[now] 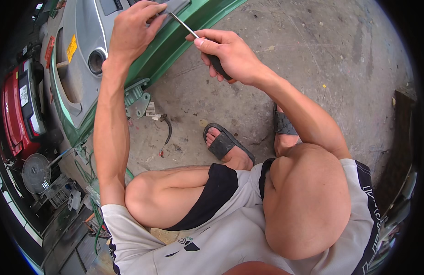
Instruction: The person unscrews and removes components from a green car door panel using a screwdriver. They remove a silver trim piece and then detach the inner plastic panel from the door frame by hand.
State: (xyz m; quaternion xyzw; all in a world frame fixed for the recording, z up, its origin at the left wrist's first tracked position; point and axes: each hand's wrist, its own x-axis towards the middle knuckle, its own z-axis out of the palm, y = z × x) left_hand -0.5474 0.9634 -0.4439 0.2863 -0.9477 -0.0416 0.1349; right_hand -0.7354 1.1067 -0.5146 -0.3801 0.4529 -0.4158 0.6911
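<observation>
Two hands at a green-and-grey machine (97,41): right hand (228,55) closed around a screwdriver (186,28), left hand (131,32) curled over the grey panel (173,7) at its tip.

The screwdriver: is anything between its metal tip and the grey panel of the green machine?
Nothing visible blocks it. The right hand grips the screwdriver, and its shaft runs freely to the grey panel. The left hand rests on the panel at the tip, partly hiding the contact.
</observation>
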